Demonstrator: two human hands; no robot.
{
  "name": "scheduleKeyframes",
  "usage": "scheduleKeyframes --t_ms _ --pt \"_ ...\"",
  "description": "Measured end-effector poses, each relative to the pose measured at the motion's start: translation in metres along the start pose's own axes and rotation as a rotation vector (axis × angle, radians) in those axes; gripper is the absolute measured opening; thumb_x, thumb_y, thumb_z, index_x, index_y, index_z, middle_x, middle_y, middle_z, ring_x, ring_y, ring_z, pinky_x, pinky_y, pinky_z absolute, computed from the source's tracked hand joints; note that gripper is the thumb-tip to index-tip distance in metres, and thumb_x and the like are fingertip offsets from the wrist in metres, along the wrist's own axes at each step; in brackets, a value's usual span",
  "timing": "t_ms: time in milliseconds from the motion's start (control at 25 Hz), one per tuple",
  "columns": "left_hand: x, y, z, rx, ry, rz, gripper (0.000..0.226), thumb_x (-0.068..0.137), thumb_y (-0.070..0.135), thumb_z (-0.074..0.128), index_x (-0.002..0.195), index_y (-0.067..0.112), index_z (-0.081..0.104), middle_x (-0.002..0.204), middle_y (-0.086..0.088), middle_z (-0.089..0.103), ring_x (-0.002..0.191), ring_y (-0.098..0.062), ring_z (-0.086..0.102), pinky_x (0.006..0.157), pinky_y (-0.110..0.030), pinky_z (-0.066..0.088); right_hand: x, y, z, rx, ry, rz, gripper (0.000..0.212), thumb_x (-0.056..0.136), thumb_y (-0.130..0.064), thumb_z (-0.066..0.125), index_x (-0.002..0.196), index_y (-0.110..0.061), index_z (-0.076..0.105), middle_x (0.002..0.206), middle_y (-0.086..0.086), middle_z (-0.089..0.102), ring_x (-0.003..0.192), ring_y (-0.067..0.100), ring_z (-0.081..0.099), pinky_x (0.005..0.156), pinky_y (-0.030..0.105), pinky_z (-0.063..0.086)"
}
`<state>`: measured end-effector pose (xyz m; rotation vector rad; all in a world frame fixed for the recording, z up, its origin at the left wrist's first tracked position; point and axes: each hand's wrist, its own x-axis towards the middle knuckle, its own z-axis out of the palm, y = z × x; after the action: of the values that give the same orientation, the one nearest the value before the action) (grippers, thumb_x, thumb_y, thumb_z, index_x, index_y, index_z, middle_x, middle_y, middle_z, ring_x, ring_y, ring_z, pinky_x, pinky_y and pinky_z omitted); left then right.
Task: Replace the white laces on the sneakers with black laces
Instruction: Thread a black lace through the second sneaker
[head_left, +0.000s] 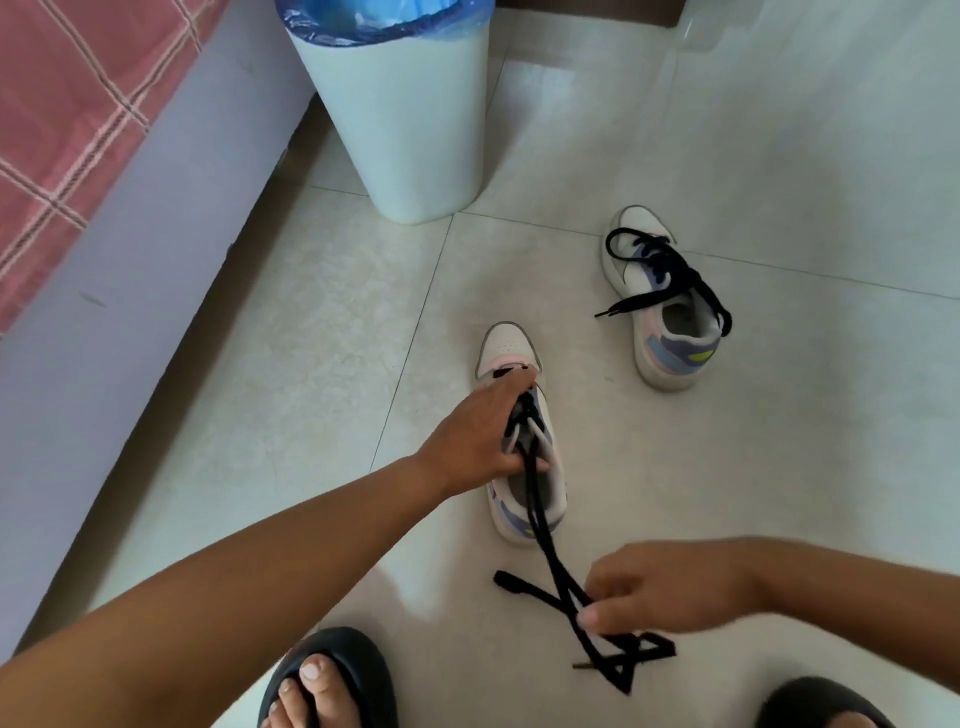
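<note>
A white sneaker (511, 343) with pastel panels stands on the floor in the middle, toe pointing away. My left hand (480, 431) grips its tongue and upper, fingers curled over the eyelets. A black lace (535, 512) runs from the eyelets back toward me. My right hand (660, 587) pinches both strands of that lace low near the floor, and the loose ends lie crossed below it. A second sneaker (670, 353) sits farther right, threaded with its own black lace (670, 270) hanging loose.
A white waste bin (410, 130) with a blue liner stands behind the sneakers. A bed with a pink checked cover (67, 130) runs along the left. My feet in black slippers (332, 670) are at the bottom edge. The floor is pale tile.
</note>
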<state>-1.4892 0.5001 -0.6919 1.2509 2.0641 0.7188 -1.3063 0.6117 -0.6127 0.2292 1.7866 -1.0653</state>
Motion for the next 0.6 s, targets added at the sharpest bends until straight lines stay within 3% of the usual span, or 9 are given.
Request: scheduleKeyframes --t_ms 80,120,200,280,360,600 --pt "-0.010 -0.002 -0.003 0.052 0.091 -0.007 0.083 0.074 0.024 0.074 0.144 0.015 0.029 0.144 -0.001 0.036 0.132 -0.015 0.034 0.108 -0.028 0.032 0.011 0.022 -0.023 -0.408 0.300 0.164 0.036 0.095 -0.050 0.040 0.113 -0.021 0.052 0.115 -0.002 0.057 0.102 0.016 0.051 0.086 0.029 0.041" --pt "-0.016 -0.002 -0.004 0.050 0.125 -0.112 0.082 0.076 0.028 0.072 0.143 0.015 0.028 0.140 -0.001 0.036 0.129 -0.014 0.036 0.104 -0.030 0.036 0.018 0.026 -0.032 -0.442 0.474 0.188 0.028 0.096 -0.046 0.039 0.107 -0.023 0.049 0.108 -0.002 0.058 0.096 0.018 0.051 0.080 0.030 0.041" --pt "-0.026 0.000 0.000 0.041 0.082 -0.366 0.077 0.080 0.040 0.067 0.141 0.017 0.026 0.126 -0.001 0.043 0.115 -0.016 0.046 0.090 -0.032 0.044 0.033 0.021 -0.043 -0.274 0.693 0.155 0.019 0.096 -0.041 0.042 0.094 -0.022 0.038 0.088 -0.001 0.057 0.077 0.020 0.050 0.066 0.032 0.037" --pt "-0.031 0.005 0.008 0.043 -0.038 -0.441 0.065 0.083 0.047 0.061 0.133 0.017 0.031 0.103 0.001 0.056 0.094 -0.018 0.058 0.076 -0.032 0.046 0.048 0.002 -0.046 -0.153 0.720 0.079 0.025 0.094 -0.039 0.047 0.093 -0.020 0.031 0.076 0.000 0.054 0.064 0.019 0.048 0.058 0.033 0.036" --pt "-0.027 0.008 0.014 0.055 -0.025 -0.437 0.055 0.087 0.047 0.054 0.127 0.015 0.034 0.090 0.001 0.060 0.083 -0.020 0.061 0.067 -0.030 0.044 0.062 -0.014 -0.046 -0.166 0.723 0.038 0.027 0.092 -0.035 0.049 0.094 -0.018 0.028 0.072 -0.002 0.050 0.059 0.016 0.045 0.053 0.030 0.033" --pt "-0.021 0.006 0.019 0.295 0.004 -0.311 0.058 0.095 0.044 0.039 0.144 0.019 0.021 0.103 -0.005 0.062 0.083 -0.025 0.063 0.060 -0.031 0.045 0.079 -0.007 -0.050 -0.074 0.778 -0.058 0.021 0.092 -0.024 0.051 0.101 -0.018 0.033 0.072 0.002 0.051 0.067 0.026 0.052 0.059 0.034 0.039"
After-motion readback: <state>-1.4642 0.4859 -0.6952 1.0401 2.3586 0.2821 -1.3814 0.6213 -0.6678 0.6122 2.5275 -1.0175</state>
